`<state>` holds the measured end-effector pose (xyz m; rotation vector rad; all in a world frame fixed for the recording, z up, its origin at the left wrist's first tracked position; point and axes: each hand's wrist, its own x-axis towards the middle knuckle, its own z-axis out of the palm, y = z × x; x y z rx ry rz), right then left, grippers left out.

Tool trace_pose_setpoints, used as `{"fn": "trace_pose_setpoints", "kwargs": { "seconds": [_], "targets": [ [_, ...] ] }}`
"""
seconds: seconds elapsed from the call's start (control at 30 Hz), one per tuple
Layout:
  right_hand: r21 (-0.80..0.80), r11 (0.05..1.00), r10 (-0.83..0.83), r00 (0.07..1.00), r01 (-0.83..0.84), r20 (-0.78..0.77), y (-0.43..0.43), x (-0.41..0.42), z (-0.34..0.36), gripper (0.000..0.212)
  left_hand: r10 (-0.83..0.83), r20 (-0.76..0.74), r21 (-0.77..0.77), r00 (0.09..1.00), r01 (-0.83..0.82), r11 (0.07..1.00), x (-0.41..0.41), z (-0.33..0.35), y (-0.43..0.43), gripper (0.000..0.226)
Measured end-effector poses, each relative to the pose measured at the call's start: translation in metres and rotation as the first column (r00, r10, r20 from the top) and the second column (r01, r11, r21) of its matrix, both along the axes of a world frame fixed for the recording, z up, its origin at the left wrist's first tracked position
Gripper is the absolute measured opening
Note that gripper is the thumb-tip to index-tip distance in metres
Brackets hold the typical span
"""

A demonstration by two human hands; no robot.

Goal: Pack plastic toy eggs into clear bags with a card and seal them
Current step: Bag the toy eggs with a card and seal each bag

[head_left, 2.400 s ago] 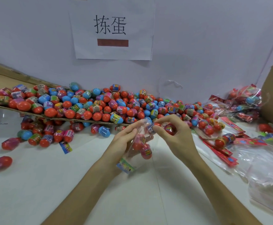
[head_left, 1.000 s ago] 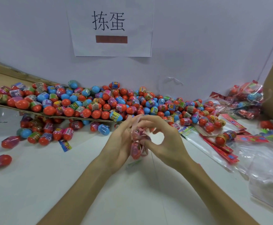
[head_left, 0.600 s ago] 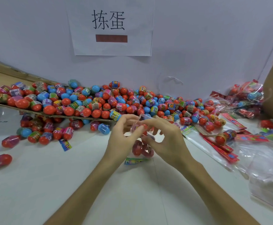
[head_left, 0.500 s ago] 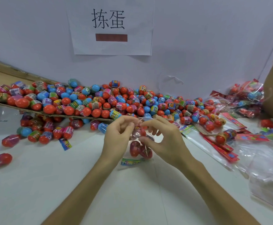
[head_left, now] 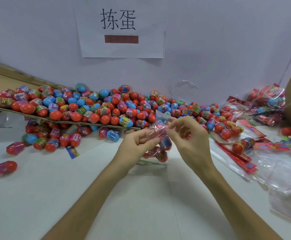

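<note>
2.4 s ago the clear bag (head_left: 161, 149) hung slanted, with its card pointing to 7 o'clock. Now the hands have come closer together on the bag's top, and the card (head_left: 150, 163) lies flat at the bottom. The bag is in the middle of the view, held over the tabletop (head_left: 89, 196). Its top is bunched up and looks pink. Red toy eggs (head_left: 161, 155) sit low inside it; I cannot count them.

The left hand (head_left: 136, 146) pinches the bag's top from 9 o'clock. The right hand (head_left: 191, 142) pinches it from 3 o'clock, its fingers (head_left: 174, 125) curled in close.

A big pile of eggs (head_left: 106, 108) lies from 10 to 12 o'clock, partly on a cardboard sheet (head_left: 82, 121). Red cards (head_left: 236, 156) lie at 3 o'clock, packed bags (head_left: 266, 103) at 2 o'clock and empty bags (head_left: 288, 179) at 4 o'clock. A paper sign (head_left: 122, 26) hangs at 12 o'clock.
</note>
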<state>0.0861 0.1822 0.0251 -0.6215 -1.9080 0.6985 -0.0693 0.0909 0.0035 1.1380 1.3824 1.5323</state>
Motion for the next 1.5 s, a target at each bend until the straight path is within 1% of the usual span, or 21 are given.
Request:
{"fn": "trace_pose_setpoints", "kwargs": {
  "seconds": [0.1, 0.2, 0.23, 0.27, 0.33, 0.37, 0.4, 0.47, 0.5, 0.6, 0.67, 0.73, 0.8, 0.9, 1.07, 1.13, 1.2, 1.3, 1.43, 1.47, 1.5],
  "targets": [
    [-0.094, 0.995, -0.024, 0.999, 0.022, -0.023, 0.003, 0.001, 0.001, 0.015, 0.045, 0.050, 0.040, 0.998, -0.047, 0.998, 0.001, 0.005, -0.002, 0.015],
    [-0.083, 0.996, -0.027, 0.999, 0.025, -0.022, 0.005, 0.002, 0.003, 0.014, 0.048, 0.007, 0.013, 0.999, -0.048, 0.999, 0.000, 0.001, -0.002, 0.016],
    [-0.083, 0.996, -0.021, 1.000, 0.020, -0.010, 0.005, 0.002, 0.004, 0.019, 0.037, -0.009, -0.003, 0.999, -0.037, 0.999, 0.001, 0.001, -0.002, 0.017],
    [-0.111, 0.994, -0.006, 1.000, 0.007, 0.007, 0.007, 0.003, 0.004, 0.032, 0.020, -0.020, -0.016, 1.000, -0.020, 1.000, 0.001, 0.001, -0.003, 0.018],
    [-0.235, 0.972, 0.031, 0.998, -0.017, 0.059, 0.012, 0.006, 0.006, 0.054, -0.028, -0.019, -0.028, 0.999, 0.027, 0.999, 0.003, 0.002, -0.004, 0.020],
    [-0.298, 0.954, 0.061, 0.995, -0.036, 0.074, 0.014, 0.007, 0.007, 0.055, -0.042, -0.024, -0.032, 0.999, 0.041, 0.999, 0.004, 0.002, -0.004, 0.021],
    [-0.341, 0.937, 0.097, 0.993, -0.068, 0.071, 0.016, 0.008, 0.007, 0.050, -0.046, -0.033, -0.033, 0.998, 0.045, 0.998, 0.005, 0.003, -0.005, 0.022],
    [-0.333, 0.936, 0.139, 0.989, -0.116, 0.045, 0.016, 0.010, 0.007, 0.039, -0.048, -0.038, -0.037, 0.998, 0.047, 0.998, 0.007, 0.005, -0.006, 0.021],
    [-0.305, 0.944, 0.146, 0.989, -0.129, 0.035, 0.014, 0.010, 0.007, 0.039, -0.049, -0.037, -0.045, 0.998, 0.048, 0.998, 0.008, 0.006, -0.006, 0.020],
    [-0.254, 0.951, 0.185, 0.983, -0.174, 0.017, 0.007, 0.008, 0.008, 0.056, -0.052, -0.028, -0.064, 0.998, 0.050, 0.997, 0.007, 0.005, -0.006, 0.019],
    [-0.295, 0.934, 0.201, 0.979, -0.203, -0.038, 0.006, 0.005, 0.009, 0.059, -0.044, 0.000, -0.063, 0.999, 0.044, 0.997, 0.007, 0.006, -0.006, 0.018],
    [-0.398, 0.878, 0.214, 0.963, -0.264, -0.166, 0.005, 0.005, 0.010, 0.057, -0.019, 0.068, -0.050, 0.997, 0.022, 0.999, 0.007, 0.007, -0.005, 0.017],
    [-0.454, 0.849, 0.190, 0.958, -0.271, -0.216, 0.005, 0.005, 0.011, 0.054, -0.008, 0.140, -0.049, 0.990, 0.015, 0.999, 0.007, 0.008, -0.006, 0.021],
    [-0.453, 0.861, 0.170, 0.971, -0.230, -0.169, 0.004, 0.003, 0.008, 0.040, -0.022, 0.148, -0.071, 0.989, 0.033, 0.997, 0.008, 0.009, -0.006, 0.026],
    [-0.368, 0.908, 0.177, 0.980, -0.200, -0.097, -0.001, -0.002, 0.003, 0.035, -0.065, 0.140, -0.103, 0.988, 0.080, 0.991, 0.013, 0.010, -0.007, 0.022],
    [-0.332, 0.920, 0.194, 0.978, -0.207, -0.072, -0.002, -0.003, 0.002, 0.033, -0.049, 0.137, -0.098, 0.989, 0.063, 0.993, 0.013, 0.009, -0.007, 0.020],
    [-0.294, 0.932, 0.202, 0.977, -0.211, -0.062, -0.002, -0.003, 0.001, 0.029, -0.008, 0.125, -0.078, 0.992, 0.018, 0.997, 0.013, 0.008, -0.006, 0.012],
    [-0.289, 0.935, 0.177, 0.977, -0.206, -0.124, -0.003, -0.005, -0.001, 0.028, 0.072, 0.105, -0.029, 0.992, -0.069, 0.997, 0.012, 0.004, -0.003, 0.011],
    [-0.291, 0.942, 0.106, 0.970, -0.168, -0.218, -0.001, -0.005, 0.000, 0.023, 0.053, 0.165, 0.040, 0.985, -0.060, 0.997, 0.007, 0.008, -0.005, 0.018],
    [-0.321, 0.931, 0.105, 0.970, -0.173, -0.217, 0.000, -0.005, 0.001, 0.022, 0.066, 0.179, 0.036, 0.982, -0.073, 0.997, 0.006, 0.009, -0.005, 0.019],
    [-0.373, 0.907, 0.121, 0.971, -0.193, -0.208, 0.001, -0.005, 0.003, 0.030, 0.085, 0.194, 0.026, 0.977, -0.092, 0.995, 0.005, 0.009, -0.005, 0.018]
  ]
}}
